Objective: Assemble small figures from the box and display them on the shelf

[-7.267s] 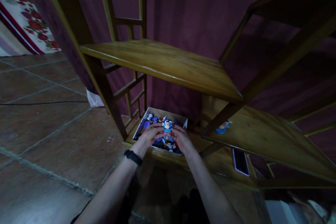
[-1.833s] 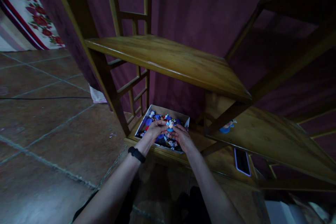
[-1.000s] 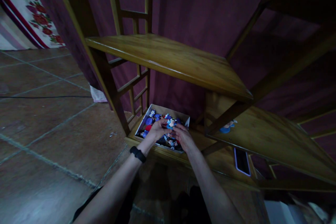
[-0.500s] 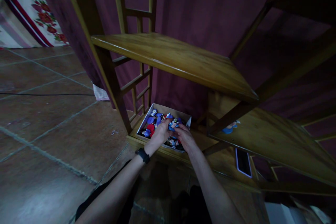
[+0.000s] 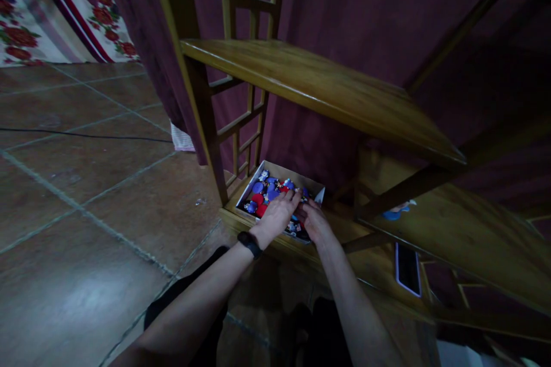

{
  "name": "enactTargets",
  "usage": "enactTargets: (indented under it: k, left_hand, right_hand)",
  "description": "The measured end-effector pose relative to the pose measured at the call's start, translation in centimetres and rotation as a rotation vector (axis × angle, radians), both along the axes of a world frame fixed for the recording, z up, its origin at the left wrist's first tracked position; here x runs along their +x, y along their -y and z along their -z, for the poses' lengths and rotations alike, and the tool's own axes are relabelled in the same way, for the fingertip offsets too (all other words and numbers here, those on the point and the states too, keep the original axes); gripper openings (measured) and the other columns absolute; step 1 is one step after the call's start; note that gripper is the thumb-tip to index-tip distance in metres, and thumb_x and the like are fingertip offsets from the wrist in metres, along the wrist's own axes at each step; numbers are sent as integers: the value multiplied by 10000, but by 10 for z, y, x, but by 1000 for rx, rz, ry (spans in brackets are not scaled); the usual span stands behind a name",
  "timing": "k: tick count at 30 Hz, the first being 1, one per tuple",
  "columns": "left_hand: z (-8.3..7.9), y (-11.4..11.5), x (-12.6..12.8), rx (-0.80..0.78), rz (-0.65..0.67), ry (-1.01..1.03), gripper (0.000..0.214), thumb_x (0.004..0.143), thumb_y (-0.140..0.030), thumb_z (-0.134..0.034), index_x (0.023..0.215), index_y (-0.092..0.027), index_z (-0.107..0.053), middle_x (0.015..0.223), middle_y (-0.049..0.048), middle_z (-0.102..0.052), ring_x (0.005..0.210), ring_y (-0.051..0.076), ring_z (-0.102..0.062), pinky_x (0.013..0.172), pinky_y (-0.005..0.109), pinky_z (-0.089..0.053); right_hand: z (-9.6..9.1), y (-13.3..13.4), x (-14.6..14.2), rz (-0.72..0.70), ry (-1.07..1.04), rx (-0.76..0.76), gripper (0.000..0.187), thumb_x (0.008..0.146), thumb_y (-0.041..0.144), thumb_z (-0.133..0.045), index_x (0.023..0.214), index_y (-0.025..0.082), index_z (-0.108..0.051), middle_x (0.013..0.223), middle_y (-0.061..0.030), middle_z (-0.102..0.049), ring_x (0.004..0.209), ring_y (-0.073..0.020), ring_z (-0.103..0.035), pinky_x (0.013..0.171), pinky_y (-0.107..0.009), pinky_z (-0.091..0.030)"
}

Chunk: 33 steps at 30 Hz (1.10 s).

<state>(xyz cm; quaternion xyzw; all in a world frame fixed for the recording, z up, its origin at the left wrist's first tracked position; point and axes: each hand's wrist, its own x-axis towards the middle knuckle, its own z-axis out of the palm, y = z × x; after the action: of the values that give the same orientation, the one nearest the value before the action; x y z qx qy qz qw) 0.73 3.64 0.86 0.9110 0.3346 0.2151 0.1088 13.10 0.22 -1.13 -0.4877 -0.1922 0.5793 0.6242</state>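
Note:
An open cardboard box holds many small toy figures, with blue, red, white and black parts. Over its right half, my left hand is closed, palm down, with a dark band on the wrist. Facing it from the right, my right hand has its fingers bent inward. The two hands meet around a small toy figure, mostly hidden by the fingers; only a bit of blue shows between them. Blue and red figures lie uncovered in the box's left part.
The box stands on the low board of a wooden shelf unit, under a higher board. To the right are a blue figure and a phone with a pale rim. A slanted wooden brace stands right of the box. Purple curtain hangs behind.
The view has shifted, so the shelf and box sit further right. My left hand has turned over the toy figure, which showed between both hands before and is now mostly covered.

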Motion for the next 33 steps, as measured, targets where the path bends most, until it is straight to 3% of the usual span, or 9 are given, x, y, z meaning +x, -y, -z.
enactTargets:
  k: [11, 22, 33]
  left_hand:
    - [-3, 3, 2, 32, 56, -63, 551, 803, -48, -367, 1340, -161, -315, 1184, 151, -500, 1049, 243, -492, 877, 370, -411]
    - [2, 4, 1, 92, 39, -80, 613, 809, -39, -360, 1391, -181, -227, 1266, 158, -448, 1128, 246, -468, 916, 360, -404]
    - [5, 0, 0, -158, -3, 76, 715, 724, 18, -404, 1389, -170, -221, 1213, 144, -495, 1104, 214, -518, 917, 328, -423]
  right_hand:
    - [-1, -2, -4, 8, -21, -35, 352, 629, 78, -598, 945, 232, -579, 773, 41, -698, 689, -133, -656, 660, -253, -517]
    - [5, -3, -3, 7, -100, -52, 254, 648, 51, -580, 836, 222, -586, 736, 37, -691, 661, -120, -646, 632, -237, -519]
    - [7, -2, -1, -12, -97, -67, 179, 642, 99, -612, 768, 220, -571, 719, 17, -699, 687, -160, -665, 669, -295, -527]
